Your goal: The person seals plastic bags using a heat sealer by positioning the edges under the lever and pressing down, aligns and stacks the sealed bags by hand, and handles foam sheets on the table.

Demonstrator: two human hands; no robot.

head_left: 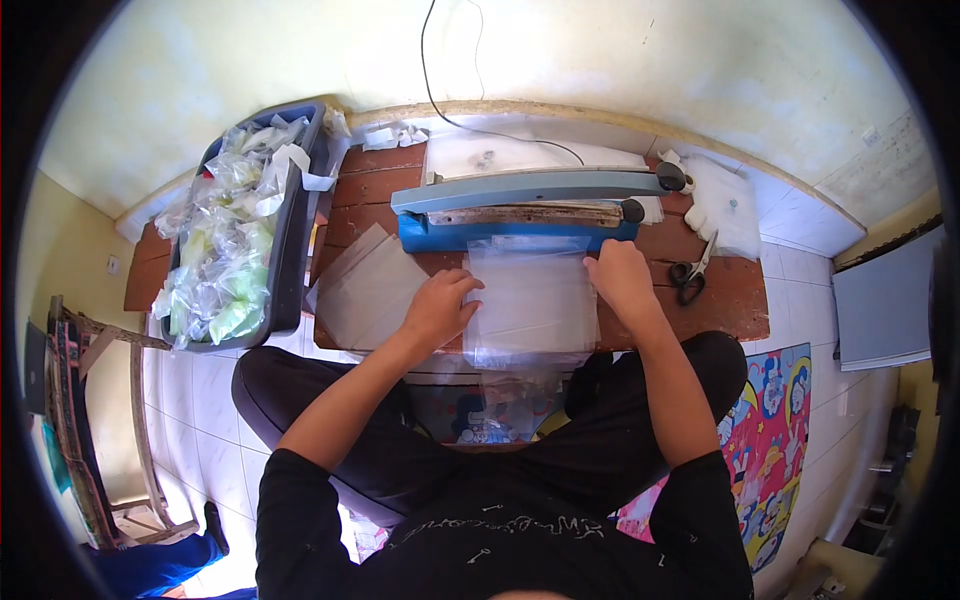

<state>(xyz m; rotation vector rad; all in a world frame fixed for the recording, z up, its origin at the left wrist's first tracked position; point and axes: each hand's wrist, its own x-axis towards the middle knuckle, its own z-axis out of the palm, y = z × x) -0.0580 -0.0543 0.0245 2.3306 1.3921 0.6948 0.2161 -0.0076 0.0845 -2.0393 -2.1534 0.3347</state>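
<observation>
Head view: a clear plastic bag [528, 302] is lying at six o'clock from the blue bag sealer [465, 234].
The left hand [445, 304] is resting half-open at the bag's nine o'clock edge; the right hand [624, 279] is resting curled at two o'clock, maybe pinching, can't tell. The bag is looking light, floppy, slippery; side edges suit holding.

The big wall [620, 60] past the far edge of the table [738, 305] is pale yellow, with white cloudy patches. A brown strip [520, 107] runs along it low down, with white tiles under it. The table is low, made of red-brown wood. Shiny white tiles cover the floor [205, 410]. By the table's near right corner lies a bright mat [775, 430] with cartoon pictures. Off the left edge stands a wooden frame [118, 330]; off the right, a blue-grey panel [890, 300]. The light is bright.
</observation>
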